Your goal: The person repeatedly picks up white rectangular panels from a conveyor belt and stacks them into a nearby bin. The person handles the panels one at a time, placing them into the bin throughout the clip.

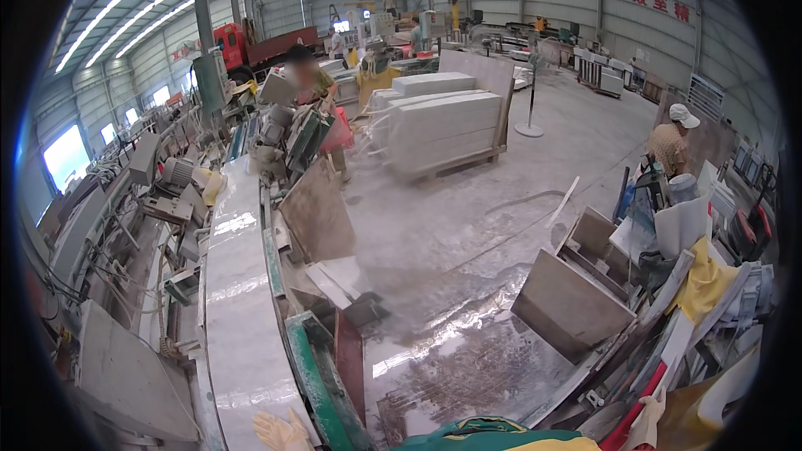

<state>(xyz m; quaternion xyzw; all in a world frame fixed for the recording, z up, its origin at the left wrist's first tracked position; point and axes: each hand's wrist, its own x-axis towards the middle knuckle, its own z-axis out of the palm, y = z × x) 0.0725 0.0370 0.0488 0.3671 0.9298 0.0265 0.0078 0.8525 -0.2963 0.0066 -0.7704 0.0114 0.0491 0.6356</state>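
My left hand [282, 432], in a cream rubber glove, is at the lower edge with its fingers stretched out and spread. It rests on or just over the near end of a long, wet, pale stone slab [242, 301] that runs away from me along the machine bed. At the lower right my right hand [647, 422], in a similar pale glove, is beside a red-edged strip [647, 392]. Its fingers are too small and partly hidden to tell whether they grip the strip. Green and yellow clothing [493, 434] shows between the hands.
A green metal frame [313, 376] borders the slab's right side. Stone panels [572, 305] lean at the right, beside a yellow cloth [702, 284]. The floor [443, 367] is wet. Stacked pale blocks [447, 129] stand ahead. One co-worker [313, 83] stands at the machine, another [672, 142] at right.
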